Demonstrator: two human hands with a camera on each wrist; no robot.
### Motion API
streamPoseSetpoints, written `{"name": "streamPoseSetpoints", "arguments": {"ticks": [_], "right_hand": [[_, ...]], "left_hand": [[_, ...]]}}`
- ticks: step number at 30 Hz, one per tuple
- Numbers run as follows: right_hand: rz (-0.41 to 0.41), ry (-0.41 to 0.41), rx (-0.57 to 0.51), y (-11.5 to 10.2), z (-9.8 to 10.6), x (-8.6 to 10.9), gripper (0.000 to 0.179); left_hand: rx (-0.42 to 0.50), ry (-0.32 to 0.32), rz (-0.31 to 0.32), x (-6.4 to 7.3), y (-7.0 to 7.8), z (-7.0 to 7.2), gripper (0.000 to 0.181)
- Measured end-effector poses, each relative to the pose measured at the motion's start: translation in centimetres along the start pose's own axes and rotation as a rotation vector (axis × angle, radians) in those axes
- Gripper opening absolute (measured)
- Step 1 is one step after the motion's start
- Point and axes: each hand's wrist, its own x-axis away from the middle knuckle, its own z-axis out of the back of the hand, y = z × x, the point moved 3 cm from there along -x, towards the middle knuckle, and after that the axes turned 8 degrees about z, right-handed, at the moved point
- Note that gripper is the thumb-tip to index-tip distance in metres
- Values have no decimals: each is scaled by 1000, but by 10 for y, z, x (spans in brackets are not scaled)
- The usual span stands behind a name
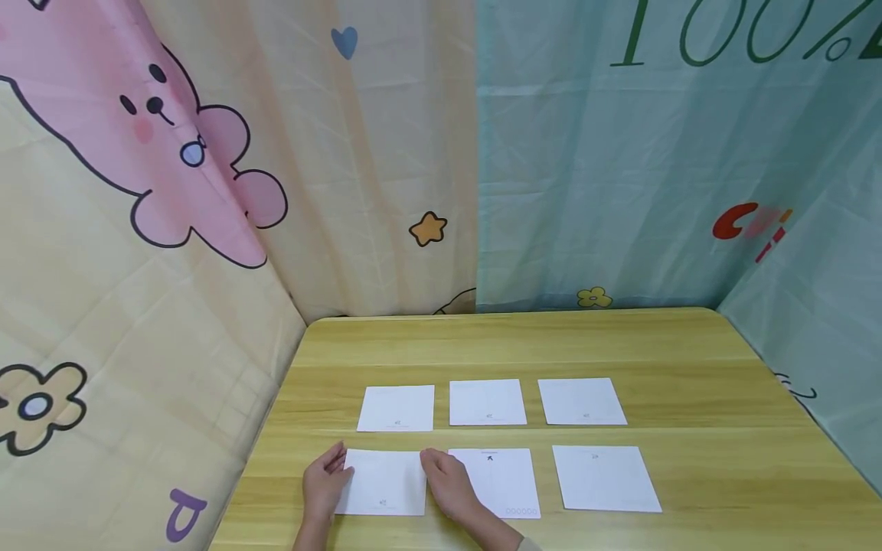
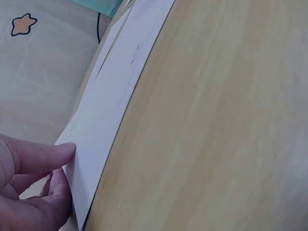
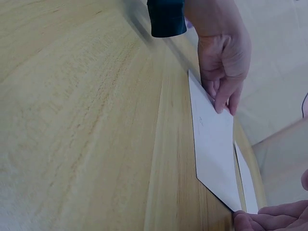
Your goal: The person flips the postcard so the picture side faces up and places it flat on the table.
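A white card (image 1: 383,480) with a small faint mark lies at the front left of the wooden table, between both hands. My left hand (image 1: 322,484) pinches its left edge, thumb (image 2: 57,156) on top and the other fingers curled below. At the card's far right corner, my right hand (image 1: 449,484) holds the edge between thumb and fingers. The right wrist view shows both hands on the card (image 3: 216,149). Partly behind my right hand is a second white card (image 1: 503,482), with a dark mark and a row of small outlines.
Another card (image 1: 606,478) lies at the front right. Three more form a back row: the left (image 1: 396,409), middle (image 1: 487,402) and right (image 1: 582,402) cards. Patterned curtains (image 1: 386,153) hang behind and beside the wooden table (image 1: 723,459).
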Motion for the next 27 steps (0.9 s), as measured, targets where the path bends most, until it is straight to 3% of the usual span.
{"name": "streamPoseSetpoints", "arguments": {"ticks": [3, 12, 20, 23, 27], "right_hand": [[4, 4, -1, 0, 0, 0, 39], [12, 12, 21, 0, 0, 1, 39], [26, 140, -40, 4, -2, 0, 26], [43, 189, 13, 6, -4, -4, 13], [54, 200, 86, 7, -4, -9, 15]], "left_hand": [[8, -8, 7, -2, -4, 3, 49], [-78, -30, 12, -7, -9, 11, 33], [-90, -70, 16, -7, -9, 15, 31], [-62, -78, 33, -8, -11, 16, 34], [-17, -75, 47, -8, -11, 16, 36]]}}
